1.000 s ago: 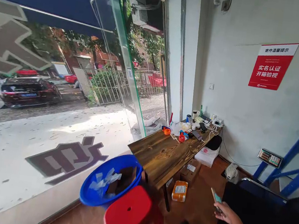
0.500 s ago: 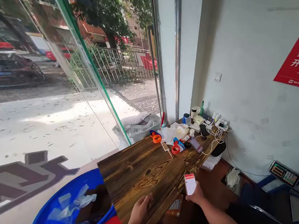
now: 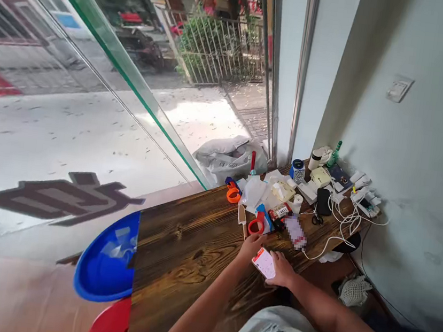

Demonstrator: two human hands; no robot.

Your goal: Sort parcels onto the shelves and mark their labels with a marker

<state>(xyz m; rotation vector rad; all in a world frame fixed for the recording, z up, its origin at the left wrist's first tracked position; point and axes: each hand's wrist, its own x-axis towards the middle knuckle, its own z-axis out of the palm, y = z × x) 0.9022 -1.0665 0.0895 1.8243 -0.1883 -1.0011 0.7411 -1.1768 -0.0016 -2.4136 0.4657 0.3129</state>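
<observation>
My right hand (image 3: pixel 282 270) holds a phone (image 3: pixel 265 263), its lit white screen banded in red, above the near edge of the wooden table (image 3: pixel 176 268). My left hand (image 3: pixel 251 245) is just left of the phone, fingers reaching forward and partly bent. It is at the near side of a red tape dispenser (image 3: pixel 256 224); whether it touches the dispenser I cannot make out. Beside these fingertips lies a knife (image 3: pixel 242 218) with a pale blade and brown handle. An orange tape dispenser (image 3: pixel 233 194) lies farther back.
Scissors (image 3: pixel 317 219), a blurred phone (image 3: pixel 295 232) on a white cable, a black pouch (image 3: pixel 324 202), a green bottle (image 3: pixel 334 154) and tangled cords (image 3: pixel 354 217) crowd the far end. A blue basin (image 3: pixel 106 270) stands left of the table, by the glass door.
My left hand has moved forward to the red tape dispenser. My right hand has brought the phone left, now tilted beside the left hand. The view has turned and leaned closer to the table.
</observation>
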